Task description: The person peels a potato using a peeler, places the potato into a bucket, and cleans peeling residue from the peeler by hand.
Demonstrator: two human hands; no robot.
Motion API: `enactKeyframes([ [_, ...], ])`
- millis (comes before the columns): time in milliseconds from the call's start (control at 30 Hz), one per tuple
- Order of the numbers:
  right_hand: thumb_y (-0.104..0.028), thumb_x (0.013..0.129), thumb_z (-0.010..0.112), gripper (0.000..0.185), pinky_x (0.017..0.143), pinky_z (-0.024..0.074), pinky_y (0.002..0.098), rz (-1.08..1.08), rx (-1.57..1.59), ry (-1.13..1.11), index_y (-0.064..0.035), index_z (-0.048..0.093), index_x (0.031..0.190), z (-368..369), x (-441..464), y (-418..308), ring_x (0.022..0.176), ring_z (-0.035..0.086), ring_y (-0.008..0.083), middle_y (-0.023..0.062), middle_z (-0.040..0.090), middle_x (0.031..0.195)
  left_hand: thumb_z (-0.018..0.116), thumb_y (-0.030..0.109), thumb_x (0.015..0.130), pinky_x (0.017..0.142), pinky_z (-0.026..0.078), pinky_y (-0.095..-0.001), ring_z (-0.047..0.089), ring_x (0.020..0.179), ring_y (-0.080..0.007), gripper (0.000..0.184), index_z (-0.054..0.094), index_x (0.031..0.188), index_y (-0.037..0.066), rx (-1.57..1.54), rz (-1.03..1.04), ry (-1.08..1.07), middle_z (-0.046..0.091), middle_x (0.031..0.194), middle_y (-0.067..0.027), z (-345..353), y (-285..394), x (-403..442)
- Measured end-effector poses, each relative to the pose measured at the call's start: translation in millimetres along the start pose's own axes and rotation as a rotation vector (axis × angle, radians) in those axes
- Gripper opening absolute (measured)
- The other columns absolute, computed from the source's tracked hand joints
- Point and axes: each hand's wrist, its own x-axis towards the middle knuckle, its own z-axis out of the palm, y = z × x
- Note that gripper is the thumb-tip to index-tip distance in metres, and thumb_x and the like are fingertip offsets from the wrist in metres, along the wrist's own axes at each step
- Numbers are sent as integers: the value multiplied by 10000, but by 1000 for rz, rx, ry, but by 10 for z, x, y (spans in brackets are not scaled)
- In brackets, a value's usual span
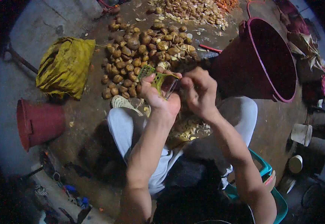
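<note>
My left hand (pixel 160 98) is wrapped around a green vegetable peeler (pixel 158 79) with a perforated handle, its metal blade end pointing right. Close beside that blade end is my right hand (pixel 201 92), its fingers curled and pinched together. Whether the right fingertips touch the blade or pick at something on it, I cannot make out. Beyond both hands lies a heap of brown, soil-stained potatoes (pixel 134 46) on the floor. Pale peelings (pixel 194 128) lie on the ground between my legs, below the hands.
A large dark red tub (pixel 231 61) leans to the right, its mouth facing right. On the left are a yellow sack (pixel 65 67) and a smaller red bucket (pixel 45 121). More peelings (pixel 192 13) cover the floor at the top. A teal stool (pixel 280 201) is beneath me.
</note>
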Motion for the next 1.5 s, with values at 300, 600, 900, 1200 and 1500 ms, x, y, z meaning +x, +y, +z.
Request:
enactKeyframes([
  [300,-7,728,701,156,643,373,367,-55,29,-18,-93,632,837,42,-48,-33,668,559,262,69,591,719,471,287,802,759,531,-439,655,705,-332,264,572,905,65,-61,25,-31,652,757,-120,36,13,3],
  [600,-21,741,695,107,643,365,369,-47,-3,-77,-73,634,811,3,-51,-72,678,554,272,74,587,720,495,276,779,759,536,-445,661,709,-346,267,571,921,63,-14,-1,47,652,766,-122,0,6,-20],
  [900,1,716,684,163,643,361,372,-80,-24,-29,-88,630,840,13,-33,-18,669,539,272,71,568,709,507,267,772,742,540,-453,655,704,-341,273,569,929,52,-87,51,-66,640,756,-116,38,-20,14],
  [1200,-26,737,703,123,625,356,371,-47,-9,-72,-93,625,804,5,-64,-49,672,546,267,75,575,713,508,260,774,727,544,-460,652,698,-334,266,573,922,49,-48,-8,31,641,761,-115,-2,-2,-29],
  [1500,3,721,687,141,642,375,366,-51,2,-36,-83,638,820,18,-53,-29,666,544,273,75,582,714,495,288,804,740,519,-413,625,751,-296,258,583,912,71,-55,50,-20,632,763,-87,60,-10,-1],
])
